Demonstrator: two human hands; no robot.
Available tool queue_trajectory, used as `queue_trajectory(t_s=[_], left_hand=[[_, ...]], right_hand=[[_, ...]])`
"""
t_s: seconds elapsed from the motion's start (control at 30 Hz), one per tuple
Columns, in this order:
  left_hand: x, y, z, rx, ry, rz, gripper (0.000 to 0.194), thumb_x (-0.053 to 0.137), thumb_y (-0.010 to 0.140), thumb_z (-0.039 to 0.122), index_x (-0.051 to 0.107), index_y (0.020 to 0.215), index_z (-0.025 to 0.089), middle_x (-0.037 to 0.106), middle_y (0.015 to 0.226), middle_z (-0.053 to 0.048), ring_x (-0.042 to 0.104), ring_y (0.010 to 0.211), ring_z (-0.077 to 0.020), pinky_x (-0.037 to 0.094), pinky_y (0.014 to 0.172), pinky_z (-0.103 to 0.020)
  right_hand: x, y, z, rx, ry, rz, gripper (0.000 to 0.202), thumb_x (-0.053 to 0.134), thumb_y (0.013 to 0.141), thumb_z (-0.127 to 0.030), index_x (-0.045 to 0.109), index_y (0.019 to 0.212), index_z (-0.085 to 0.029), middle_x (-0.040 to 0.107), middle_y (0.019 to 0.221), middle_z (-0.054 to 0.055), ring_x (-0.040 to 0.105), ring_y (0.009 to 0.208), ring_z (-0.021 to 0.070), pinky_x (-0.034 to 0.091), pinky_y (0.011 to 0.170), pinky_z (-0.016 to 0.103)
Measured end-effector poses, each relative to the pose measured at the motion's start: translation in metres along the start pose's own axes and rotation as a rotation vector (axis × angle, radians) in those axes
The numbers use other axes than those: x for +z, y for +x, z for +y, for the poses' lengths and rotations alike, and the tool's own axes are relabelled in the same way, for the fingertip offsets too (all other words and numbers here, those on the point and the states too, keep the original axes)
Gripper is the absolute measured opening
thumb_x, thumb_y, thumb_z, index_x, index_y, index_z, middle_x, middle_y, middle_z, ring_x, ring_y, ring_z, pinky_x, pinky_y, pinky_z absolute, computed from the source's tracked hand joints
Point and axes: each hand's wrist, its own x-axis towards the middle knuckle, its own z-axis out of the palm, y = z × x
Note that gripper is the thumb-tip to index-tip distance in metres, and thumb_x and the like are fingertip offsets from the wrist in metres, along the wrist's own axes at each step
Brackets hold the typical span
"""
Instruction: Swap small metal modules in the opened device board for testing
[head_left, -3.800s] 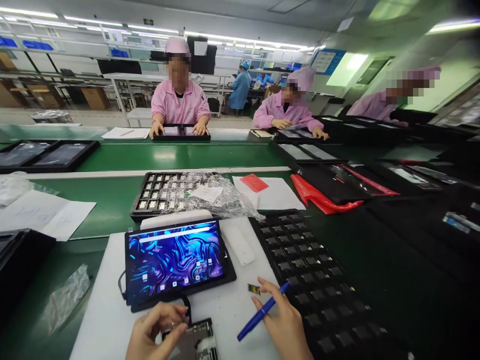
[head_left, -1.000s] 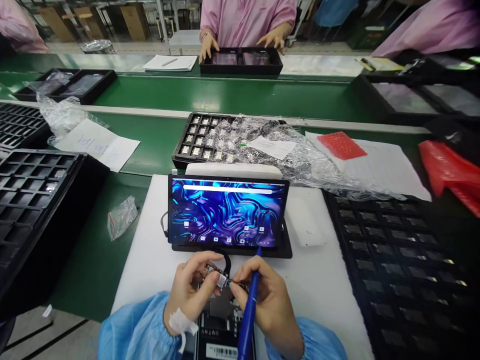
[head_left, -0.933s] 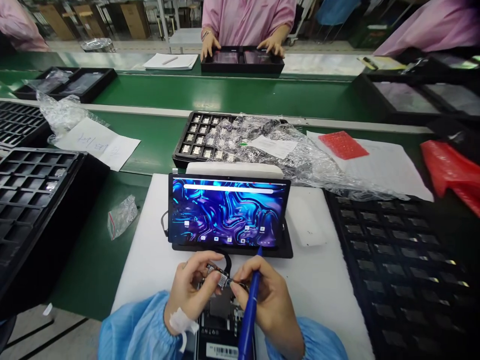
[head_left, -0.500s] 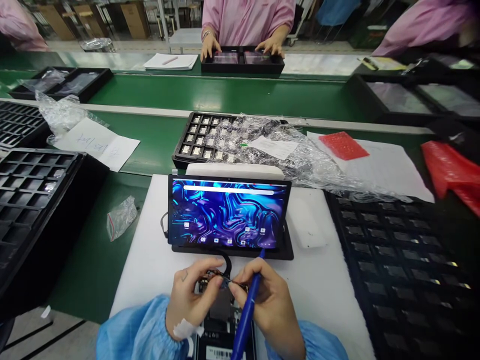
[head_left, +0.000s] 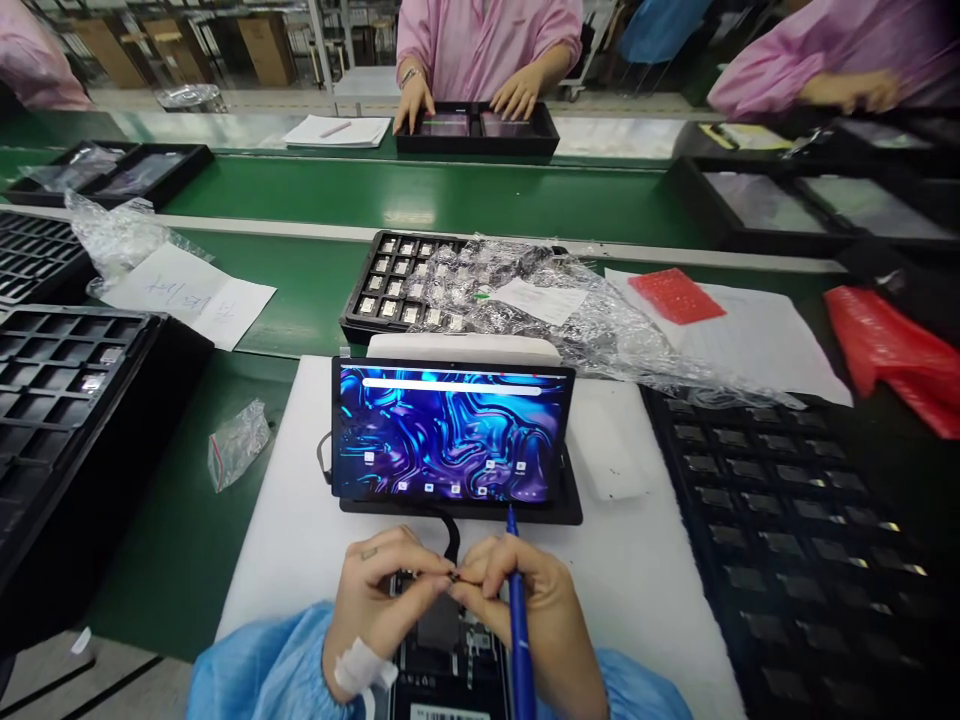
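Over the opened device [head_left: 450, 645], my left hand [head_left: 390, 590] is closed in a pinch at the end of a black flat cable [head_left: 451, 535]. My right hand [head_left: 536, 610] pinches at the same spot, fingertips almost meeting the left ones. Between them is a small electronic part [head_left: 454, 577], mostly hidden by the fingers. A blue pen-shaped tool [head_left: 519, 630] is also held in my right hand, tip pointing away from me. Behind the hands, a lit tablet screen [head_left: 450, 430] leans upright on a black stand [head_left: 574, 505]; the cable runs from beneath it.
A white foam mat [head_left: 262, 540] lies under the work. Black compartment trays stand left [head_left: 67, 400] and right [head_left: 780, 560]. Behind the screen, plastic film [head_left: 600, 320] partly covers a tray of small parts [head_left: 382, 285]. Across the green bench [head_left: 315, 195], a co-worker's hands [head_left: 517, 95] touch a black tray.
My hands have drawn closer together, and the small part between them is now more hidden. The blue tool has swung more upright. A co-worker's forearm at the far right has come into view.
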Motion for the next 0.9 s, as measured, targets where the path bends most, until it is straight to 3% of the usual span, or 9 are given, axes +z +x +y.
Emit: queue_trajectory(t_s=[0.17, 0.33, 0.4, 0.5, 0.6, 0.8, 0.9], left_hand=[[0.001, -0.005, -0.004, -0.070, -0.093, 0.026, 0.006, 0.072, 0.075, 0.017, 0.073, 0.079, 0.023, 0.068, 0.063, -0.001, 0.057, 0.056, -0.0128, 0.044, 0.053, -0.020], [0.005, -0.006, -0.004, -0.160, -0.148, 0.214, 0.007, 0.074, 0.071, 0.018, 0.074, 0.074, 0.024, 0.066, 0.060, 0.002, 0.056, 0.056, -0.0109, 0.044, 0.054, -0.017], [0.007, -0.005, 0.000, -0.221, -0.156, 0.300, 0.005, 0.076, 0.068, 0.020, 0.074, 0.070, 0.024, 0.064, 0.058, 0.002, 0.054, 0.055, -0.0096, 0.041, 0.052, -0.015], [0.010, -0.003, 0.005, -0.295, -0.195, 0.353, 0.007, 0.080, 0.063, 0.026, 0.074, 0.066, 0.022, 0.065, 0.057, 0.001, 0.054, 0.054, -0.0095, 0.041, 0.052, -0.014], [0.008, -0.004, 0.003, -0.334, -0.274, 0.313, 0.014, 0.082, 0.062, 0.032, 0.074, 0.064, 0.021, 0.065, 0.055, -0.001, 0.054, 0.053, -0.0097, 0.042, 0.053, -0.015], [-0.003, -0.011, -0.015, -0.373, -0.456, -0.023, 0.010, 0.079, 0.068, 0.028, 0.075, 0.075, 0.022, 0.068, 0.061, -0.002, 0.051, 0.051, -0.0080, 0.038, 0.048, -0.014], [-0.005, -0.013, -0.018, -0.390, -0.496, -0.044, 0.009, 0.078, 0.070, 0.026, 0.075, 0.077, 0.023, 0.070, 0.065, -0.003, 0.054, 0.053, -0.0082, 0.040, 0.050, -0.013]], right_hand=[[0.002, -0.001, -0.001, -0.154, -0.052, 0.003, 0.028, 0.075, 0.064, -0.009, 0.053, 0.051, -0.021, 0.065, 0.051, -0.004, 0.061, 0.049, 0.0121, 0.050, 0.047, 0.018], [0.001, -0.006, 0.003, -0.353, -0.175, -0.003, 0.024, 0.079, 0.065, -0.014, 0.062, 0.078, -0.025, 0.072, 0.080, 0.000, 0.067, 0.074, 0.0172, 0.055, 0.068, 0.025], [-0.001, -0.008, 0.006, -0.379, -0.170, 0.044, 0.028, 0.075, 0.068, -0.009, 0.060, 0.085, -0.026, 0.073, 0.086, 0.000, 0.067, 0.081, 0.0168, 0.054, 0.074, 0.025], [-0.003, -0.008, 0.008, -0.329, -0.070, 0.033, 0.028, 0.068, 0.072, -0.003, 0.059, 0.083, -0.027, 0.071, 0.078, -0.003, 0.066, 0.074, 0.0137, 0.054, 0.070, 0.022], [-0.005, -0.006, 0.008, -0.283, 0.014, -0.047, 0.025, 0.070, 0.072, -0.003, 0.061, 0.075, -0.027, 0.070, 0.070, -0.005, 0.064, 0.068, 0.0126, 0.053, 0.063, 0.021], [-0.008, 0.000, 0.000, -0.245, 0.062, -0.128, 0.010, 0.077, 0.072, -0.026, 0.066, 0.072, -0.026, 0.072, 0.065, 0.000, 0.065, 0.067, 0.0162, 0.053, 0.058, 0.022], [-0.009, 0.004, -0.005, -0.252, 0.018, -0.147, 0.013, 0.077, 0.069, -0.035, 0.068, 0.072, -0.026, 0.074, 0.064, 0.003, 0.065, 0.070, 0.0183, 0.055, 0.061, 0.025]])
